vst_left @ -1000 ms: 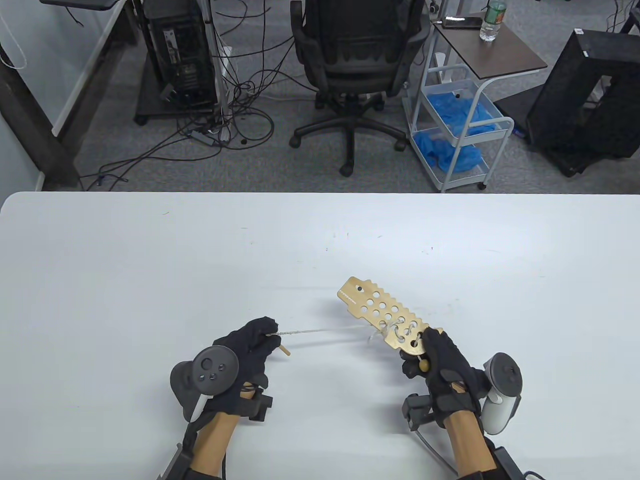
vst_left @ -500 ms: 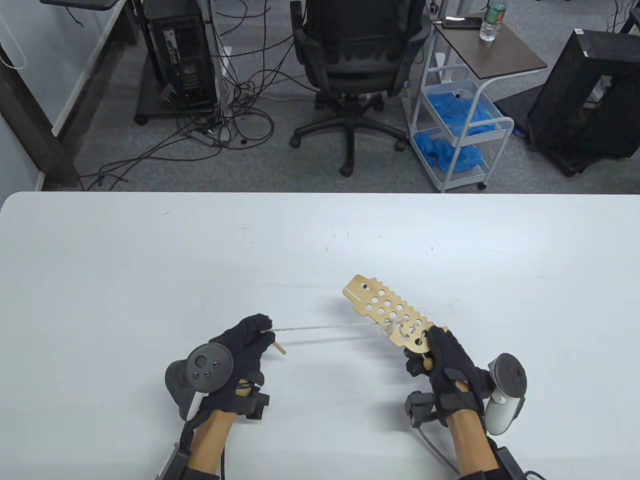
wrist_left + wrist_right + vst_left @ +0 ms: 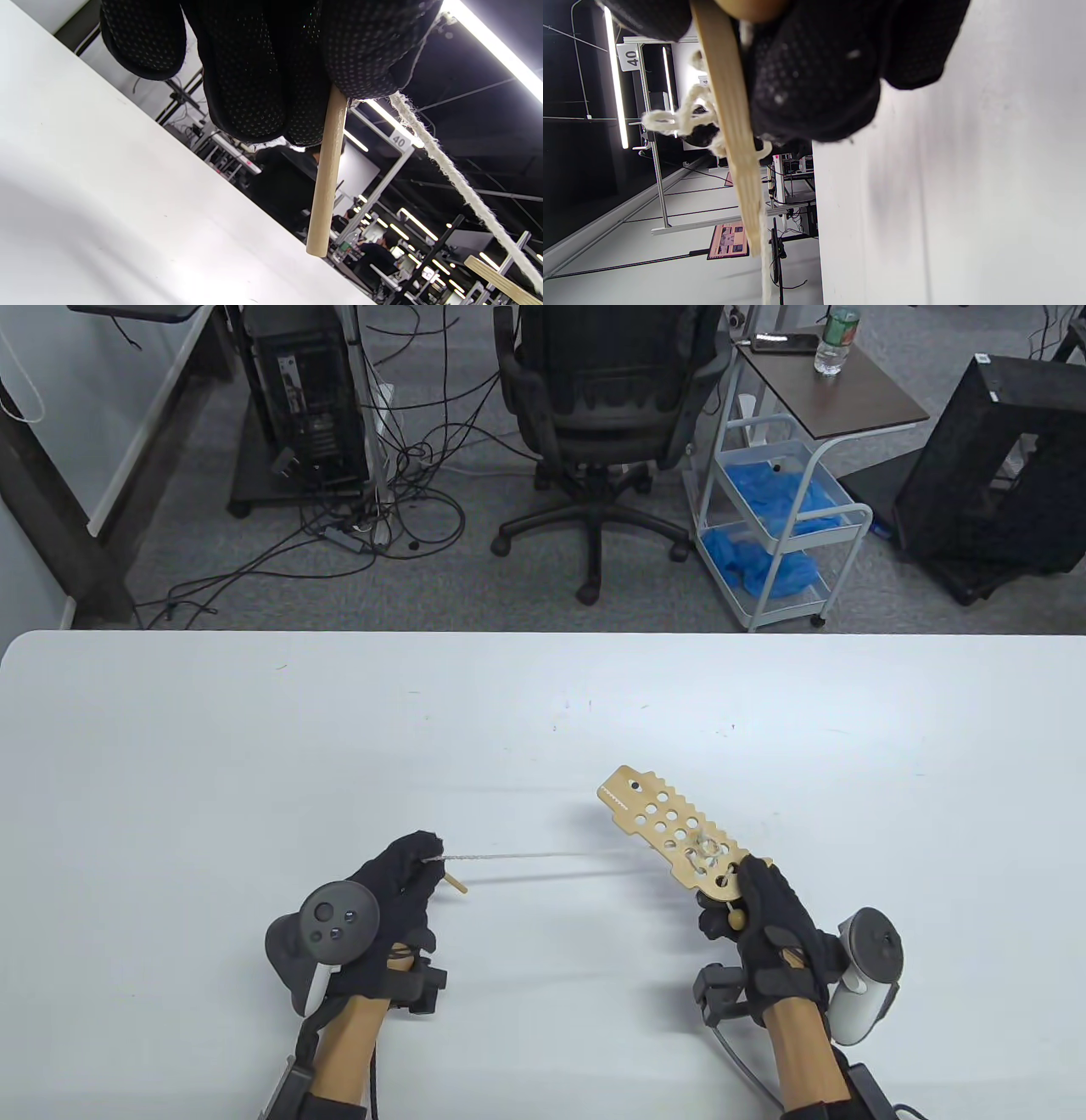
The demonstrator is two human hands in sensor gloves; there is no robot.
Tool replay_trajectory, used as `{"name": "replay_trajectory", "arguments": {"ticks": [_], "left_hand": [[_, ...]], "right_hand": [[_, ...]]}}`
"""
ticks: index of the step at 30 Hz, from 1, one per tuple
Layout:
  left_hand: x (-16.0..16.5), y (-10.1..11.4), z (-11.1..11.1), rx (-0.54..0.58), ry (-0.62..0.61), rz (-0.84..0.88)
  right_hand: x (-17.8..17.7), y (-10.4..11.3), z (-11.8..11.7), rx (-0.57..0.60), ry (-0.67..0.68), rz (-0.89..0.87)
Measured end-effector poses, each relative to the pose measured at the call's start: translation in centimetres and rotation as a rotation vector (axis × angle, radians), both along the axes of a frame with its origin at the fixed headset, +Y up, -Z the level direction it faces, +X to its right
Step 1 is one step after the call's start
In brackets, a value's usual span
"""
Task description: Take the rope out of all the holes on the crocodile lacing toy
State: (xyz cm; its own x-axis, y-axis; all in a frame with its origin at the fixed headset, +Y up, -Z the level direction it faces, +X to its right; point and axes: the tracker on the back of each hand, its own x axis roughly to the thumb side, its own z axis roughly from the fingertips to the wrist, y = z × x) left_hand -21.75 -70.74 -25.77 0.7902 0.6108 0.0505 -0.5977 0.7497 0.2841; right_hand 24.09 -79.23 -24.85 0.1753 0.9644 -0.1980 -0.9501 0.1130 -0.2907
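Observation:
My right hand [image 3: 751, 903] grips the tail end of the wooden crocodile lacing board [image 3: 674, 830] and holds it tilted above the table; it shows edge-on in the right wrist view [image 3: 734, 127]. White rope [image 3: 526, 857] is still laced through a few holes near my right hand and runs taut to the left. My left hand [image 3: 407, 869] pinches the rope's end, with its wooden needle [image 3: 456, 885] sticking out below the fingers; the needle [image 3: 326, 186] and the rope [image 3: 458, 186] show in the left wrist view. A wooden bead [image 3: 737, 915] hangs under my right hand.
The white table [image 3: 339, 729] stretches ahead and to both sides. Beyond its far edge stand an office chair [image 3: 607, 415], a wheeled cart [image 3: 780, 526] and floor cables.
My left hand has moved left and pulled the rope taut. My right hand has shifted the board slightly right. The loose loop beside the board has drawn in against it.

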Motion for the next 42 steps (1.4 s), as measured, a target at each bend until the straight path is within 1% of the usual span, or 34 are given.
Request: {"name": "replay_trajectory", "arguments": {"ticks": [6,28,42], "left_hand": [[-0.4,-0.2,-0.1,-0.016,0.018,0.012],[-1.9,0.0,-0.1,-0.01,0.08,0.078],[-2.3,0.4,0.0,-0.011,0.099,0.121]], "right_hand": [[0.2,0.0,0.0,-0.001,-0.007,-0.01],[1.0,-0.1,0.3,-0.001,-0.058,-0.075],[1.2,0.2,0.6,0.008,-0.09,-0.128]]}}
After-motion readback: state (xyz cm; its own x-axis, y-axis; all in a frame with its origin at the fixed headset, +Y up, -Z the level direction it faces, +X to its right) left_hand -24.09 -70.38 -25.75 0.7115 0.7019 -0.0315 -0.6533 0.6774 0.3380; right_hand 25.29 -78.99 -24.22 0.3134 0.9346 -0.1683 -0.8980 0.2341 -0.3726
